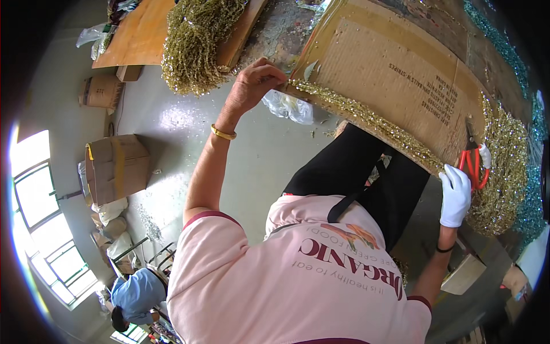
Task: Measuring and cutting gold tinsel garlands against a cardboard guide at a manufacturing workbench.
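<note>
Taped carton (119,172): on the floor at left, brown with a yellow tape band; contents hidden.
Smaller carton (101,93): farther up the floor, near the wall; inside not visible.
Low box (465,274): at lower right, beyond the right forearm; contents impossible to make out.
Clear plastic bag (289,107): just below the cardboard's left corner, near the left hand; crumpled, contents unclear.
Gold tinsel strand (366,116): along the near edge of the cardboard sheet (372,63), stretched between both hands — roughly straight, sloping down toward the right.
Left hand (258,83): bare, gold bangle at the wrist; thumb and fingertips pinched together on the strand's left end, at the cardboard's corner.
Right hand (455,195): white-gloved, fingertips at the strand's right end; clamped or merely resting, cannot tell.
Scissors (476,162): red-handled, lying at the cardboard's right end, just beside the gloved hand, blades pointing away from the body.
Gold tinsel heap (504,166): right of the scissors, draped over the table's near edge; teal tinsel (528,206) beyond, at far right.
Gold tinsel bundle (197,49): hanging over an edge at upper left, near the left hand but apart.
Near edge: directly above the black-trousered legs (349,160).
Room: widest left of the left forearm, over grey floor (172,149) — tighter at right, between scissors and heap.
</note>
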`<state>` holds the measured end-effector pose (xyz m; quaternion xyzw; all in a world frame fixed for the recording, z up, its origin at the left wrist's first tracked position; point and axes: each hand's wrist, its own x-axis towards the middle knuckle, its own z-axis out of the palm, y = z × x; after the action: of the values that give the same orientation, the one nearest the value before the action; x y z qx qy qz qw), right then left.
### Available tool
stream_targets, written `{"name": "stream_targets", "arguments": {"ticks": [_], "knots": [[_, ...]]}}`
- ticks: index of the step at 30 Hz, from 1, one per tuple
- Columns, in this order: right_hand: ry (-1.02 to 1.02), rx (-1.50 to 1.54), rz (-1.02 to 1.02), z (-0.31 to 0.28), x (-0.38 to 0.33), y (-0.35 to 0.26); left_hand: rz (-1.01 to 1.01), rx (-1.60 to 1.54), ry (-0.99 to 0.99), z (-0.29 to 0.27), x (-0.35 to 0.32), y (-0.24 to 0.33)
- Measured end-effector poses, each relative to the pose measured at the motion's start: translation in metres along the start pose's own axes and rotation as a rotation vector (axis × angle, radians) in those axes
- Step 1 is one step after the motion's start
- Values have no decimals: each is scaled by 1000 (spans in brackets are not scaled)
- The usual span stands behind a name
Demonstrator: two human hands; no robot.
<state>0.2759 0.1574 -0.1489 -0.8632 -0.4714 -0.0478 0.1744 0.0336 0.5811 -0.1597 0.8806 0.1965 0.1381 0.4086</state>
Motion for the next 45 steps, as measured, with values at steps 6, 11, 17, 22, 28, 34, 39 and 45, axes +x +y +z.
{"name": "stream_targets", "arguments": {"ticks": [6,11,17,22,28,34,39,45], "knots": [[2,34,21,1,1,-1,-30,-10,10,-1,-5,0],[9,25,32,-2,-2,-2,-24,-71,19,2,-5,0],[11,28,21,-5,-7,2,-58,39,-46,6,6,9],[93,49,67,3,5,-9,-35,205,153,-19,-1,1],[168,14,87,1,-8,1,482,-95,40,115,19,165],[177,36,92,5,-5,-3,758,148,-71,231,32,179],[176,37,86,10,-9,4,717,124,-89,244,35,169],[152,94,87,8,-7,10,615,141,-105,247,39,172]]}}
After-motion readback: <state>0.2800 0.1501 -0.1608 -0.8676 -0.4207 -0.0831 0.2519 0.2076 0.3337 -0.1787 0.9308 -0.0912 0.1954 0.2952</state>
